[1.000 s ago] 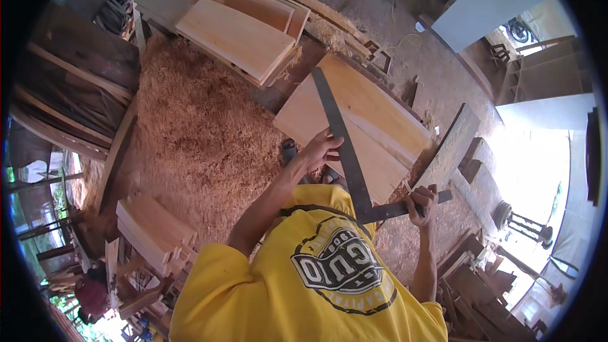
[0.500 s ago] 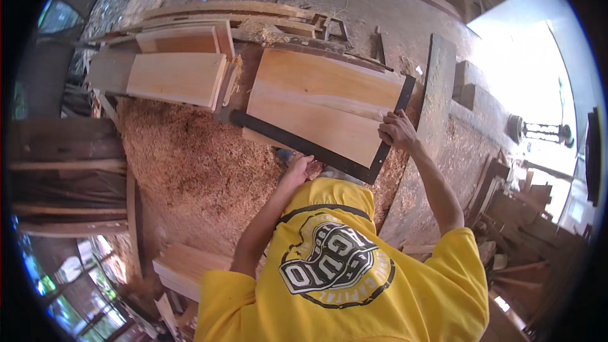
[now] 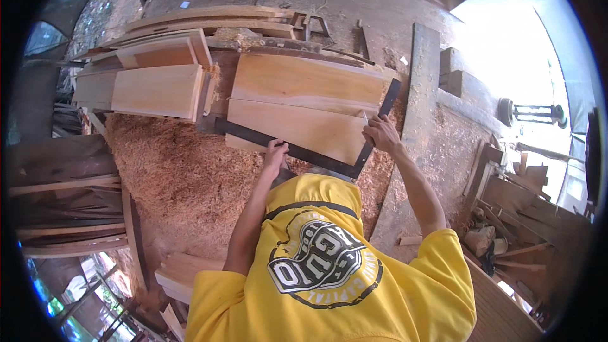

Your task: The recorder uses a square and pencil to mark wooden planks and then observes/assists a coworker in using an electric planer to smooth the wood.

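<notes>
Square [image 3: 323, 161], black and L-shaped, flat across our pale boards [image 3: 297, 123], our left hand [image 3: 275, 157] holding its long arm in bent fingers, our right hand [image 3: 384, 133] curled closed on its short arm.

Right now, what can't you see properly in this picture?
All in the head view:
Left hand: palm hidden by its own back.
Pale board: partly covered by the black square.
Bright opening: details washed out by glare.
Thin pale thing beside the right hand: too small to name.

Boards [image 3: 291, 126] are smooth bare wood, kinda matt tbh. Square [image 3: 316, 158] looks like dark matt metal, shavings [image 3: 177, 171] rough wood, shirt [image 3: 405, 272] matt cloth.
</notes>
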Motion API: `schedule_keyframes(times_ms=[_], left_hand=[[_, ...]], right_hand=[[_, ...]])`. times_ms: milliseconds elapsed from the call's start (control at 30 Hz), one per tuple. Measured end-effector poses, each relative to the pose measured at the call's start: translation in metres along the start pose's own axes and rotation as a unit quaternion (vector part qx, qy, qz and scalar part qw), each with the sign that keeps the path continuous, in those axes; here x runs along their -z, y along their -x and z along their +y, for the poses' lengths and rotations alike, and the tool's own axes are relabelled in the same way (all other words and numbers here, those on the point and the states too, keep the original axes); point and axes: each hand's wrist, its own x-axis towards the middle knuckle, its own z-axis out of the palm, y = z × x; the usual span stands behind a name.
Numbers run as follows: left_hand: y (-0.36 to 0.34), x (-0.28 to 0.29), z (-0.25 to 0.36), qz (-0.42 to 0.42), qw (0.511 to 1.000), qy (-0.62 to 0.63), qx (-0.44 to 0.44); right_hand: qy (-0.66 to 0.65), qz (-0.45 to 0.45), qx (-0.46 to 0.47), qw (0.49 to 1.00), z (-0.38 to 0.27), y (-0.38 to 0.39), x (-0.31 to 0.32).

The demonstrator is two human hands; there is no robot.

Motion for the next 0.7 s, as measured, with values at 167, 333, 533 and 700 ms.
schedule_keyframes(times_ms=[167, 333, 533, 700], left_hand=[[-0.009, 0.001, -0.003, 0.020, 0.999, -0.040, -0.009], [-0.014, 0.008, 0.006, 0.028, 0.999, -0.012, -0.041], [-0.008, 0.034, 0.017, 0.063, 0.987, -0.127, -0.071], [-0.004, 0.083, 0.031, 0.117, 0.860, -0.468, -0.168]], right_hand=[[-0.169, 0.151, -0.074, 0.971, 0.009, -0.013, 0.003], [-0.164, 0.280, -0.233, 0.917, 0.051, -0.056, 0.025], [-0.061, 0.234, -0.271, 0.932, 0.120, -0.137, -0.001], [-0.053, 0.037, -0.305, 0.950, 0.137, -0.184, -0.005]])
